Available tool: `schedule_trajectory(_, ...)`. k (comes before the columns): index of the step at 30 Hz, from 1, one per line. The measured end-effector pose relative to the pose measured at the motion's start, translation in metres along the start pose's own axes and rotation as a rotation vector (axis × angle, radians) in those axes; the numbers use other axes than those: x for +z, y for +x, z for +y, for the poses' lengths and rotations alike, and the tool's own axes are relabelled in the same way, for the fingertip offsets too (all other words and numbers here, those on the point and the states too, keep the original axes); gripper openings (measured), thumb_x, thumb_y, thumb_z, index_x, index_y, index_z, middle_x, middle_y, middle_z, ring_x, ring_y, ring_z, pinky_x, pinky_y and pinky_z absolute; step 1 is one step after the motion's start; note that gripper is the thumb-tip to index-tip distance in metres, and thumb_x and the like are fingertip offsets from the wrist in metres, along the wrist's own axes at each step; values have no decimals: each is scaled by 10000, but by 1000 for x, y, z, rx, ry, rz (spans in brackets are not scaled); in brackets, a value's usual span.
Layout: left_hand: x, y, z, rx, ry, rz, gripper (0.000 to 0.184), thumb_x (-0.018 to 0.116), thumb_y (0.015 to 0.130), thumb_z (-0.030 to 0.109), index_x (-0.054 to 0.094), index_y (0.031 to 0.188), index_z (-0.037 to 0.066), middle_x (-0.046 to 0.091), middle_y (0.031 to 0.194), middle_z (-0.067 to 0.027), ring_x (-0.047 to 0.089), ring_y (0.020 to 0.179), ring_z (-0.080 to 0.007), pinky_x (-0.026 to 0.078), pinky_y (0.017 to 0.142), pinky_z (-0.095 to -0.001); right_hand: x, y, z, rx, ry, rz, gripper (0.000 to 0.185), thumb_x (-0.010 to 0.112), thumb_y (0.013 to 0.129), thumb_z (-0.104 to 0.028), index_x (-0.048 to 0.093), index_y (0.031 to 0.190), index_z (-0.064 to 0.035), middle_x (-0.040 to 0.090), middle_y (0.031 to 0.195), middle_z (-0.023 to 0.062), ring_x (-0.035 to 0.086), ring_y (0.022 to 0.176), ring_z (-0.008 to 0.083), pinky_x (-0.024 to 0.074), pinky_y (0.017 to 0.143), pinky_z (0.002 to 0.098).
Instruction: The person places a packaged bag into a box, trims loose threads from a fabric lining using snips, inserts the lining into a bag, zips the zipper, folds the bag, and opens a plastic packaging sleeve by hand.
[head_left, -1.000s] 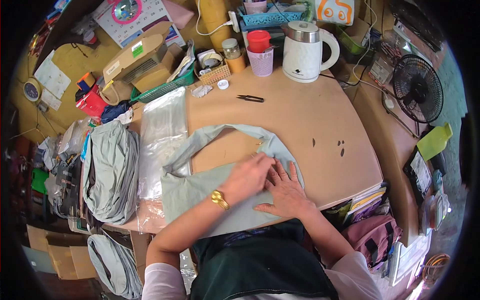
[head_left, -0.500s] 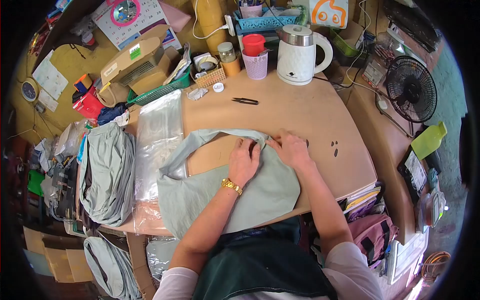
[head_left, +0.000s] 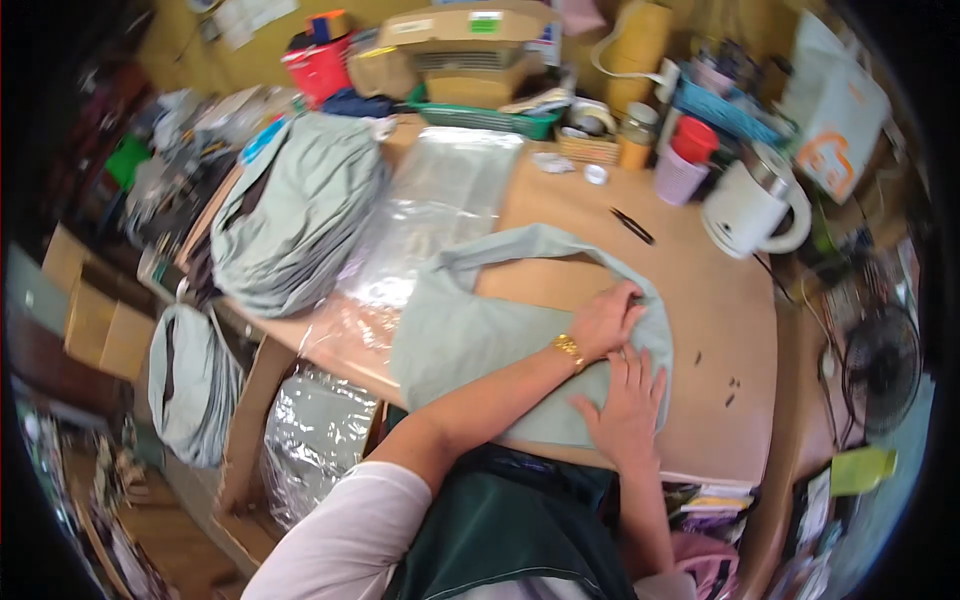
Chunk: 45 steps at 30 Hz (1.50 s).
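Observation:
A pale grey-green cloth bag (head_left: 470,335) with a wide looped strap lies flat on the brown table. My left hand (head_left: 603,320), gold bracelet on its wrist, is closed on the cloth by the strap's right base, fingers curled. Just below it my right hand (head_left: 628,412) rests palm down on the bag's right side, fingers stretched and spread, fingertips close to the left hand. The cloth under both palms is hidden.
Clear plastic sleeves (head_left: 440,190) and a heap of similar cloth bags (head_left: 300,220) lie on the left. Black thread snips (head_left: 632,225) and a white kettle (head_left: 745,205) are toward the back right. A carton with plastic-wrapped goods (head_left: 320,440) stands below the left edge.
The view has swung left and tilted. My right hand has moved from the strap's base down onto the bag and spread flat; my left hand stays by the strap.

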<state>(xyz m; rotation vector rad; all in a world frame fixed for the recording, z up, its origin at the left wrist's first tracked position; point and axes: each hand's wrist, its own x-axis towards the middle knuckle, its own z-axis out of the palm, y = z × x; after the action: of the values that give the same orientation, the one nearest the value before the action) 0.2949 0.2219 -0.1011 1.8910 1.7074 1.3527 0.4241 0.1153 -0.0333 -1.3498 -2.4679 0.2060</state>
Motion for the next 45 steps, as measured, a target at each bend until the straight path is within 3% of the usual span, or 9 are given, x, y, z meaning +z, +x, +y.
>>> schedule_trajectory(3, -13, 10, 1, -121, -425, -14, 331, 650, 898, 212, 537, 1160, 45, 628, 1164, -183, 614, 1059, -358, 497, 894, -447, 17, -12, 12, 92, -87, -105, 812, 735, 787, -493, 447, 1409, -58, 282, 1558, 212, 169, 1462, 442, 126, 1114, 710)
schedule_trajectory(7, -97, -56, 39, 469, 195, -366, 566, 511, 976, 418, 455, 1417, 68, 362, 1534, -174, 267, 1461, -338, 141, 1175, -590, 16, -13, 51, 121, -204, -122, 835, 675, 820, -546, 392, 1479, -118, 223, 1594, 200, 139, 1468, 462, 110, 1099, 735)
schedule_trajectory(11, -191, -104, -17, 222, 556, -550, 706, 516, 918, 572, 451, 1447, 109, 311, 1576, -138, 232, 1480, -327, 63, 1181, -611, 6, -13, 68, 132, -183, -159, 905, 679, 812, -555, 320, 1527, -132, 191, 1606, 189, 115, 1469, 471, 107, 1102, 731)
schedule_trajectory(18, -361, -155, -86, 19, 818, -288, 394, 668, 880, 377, 673, 1193, 139, 533, 1408, -93, 392, 1405, -264, 158, 1159, -630, -25, 22, 51, -26, -254, -337, 669, 769, 786, -376, 547, 1341, -74, 454, 1452, 218, 354, 1374, 452, 213, 1119, 645)
schedule_trajectory(22, -367, -140, -82, 29, 591, -215, 198, 682, 880, 263, 738, 1013, 128, 650, 1240, -47, 556, 1235, -215, 241, 1145, -568, -7, 86, -90, -467, 425, -3, 538, 835, 721, -289, 612, 1134, -27, 591, 1227, 185, 523, 1196, 369, 342, 1043, 508)
schedule_trajectory(26, -378, -121, -52, 135, 564, -68, 83, 729, 840, 191, 728, 860, 111, 705, 1012, -39, 634, 945, -253, 441, 924, -431, 38, 131, -199, -714, 412, 266, 410, 840, 712, -224, 650, 1018, -28, 666, 1039, 170, 609, 1056, 370, 461, 934, 441)
schedule_trajectory(29, -380, -122, -48, 8, 480, -1, 81, 776, 777, 135, 713, 800, 91, 653, 787, -72, 612, 750, -276, 473, 711, -383, 54, 167, -213, -473, 456, -436, 272, 801, 770, -210, 687, 916, -13, 682, 831, 126, 665, 815, 279, 513, 776, 378)
schedule_trajectory(36, -372, -115, -20, 157, 686, 475, 152, 726, 795, 44, 691, 940, 70, 628, 898, -119, 598, 828, -307, 473, 714, -407, 65, 190, -204, -462, 698, -595, 161, 718, 866, -153, 703, 856, 8, 660, 720, 73, 581, 665, 128, 489, 660, 300)
schedule_trajectory(45, -334, -130, -49, -103, 628, 21, 232, 694, 816, 136, 660, 1042, 98, 614, 941, -106, 596, 932, -294, 446, 781, -412, 63, 184, -200, -333, 794, -380, 175, 692, 889, -106, 661, 798, 40, 624, 709, 37, 555, 699, 72, 468, 635, 268)
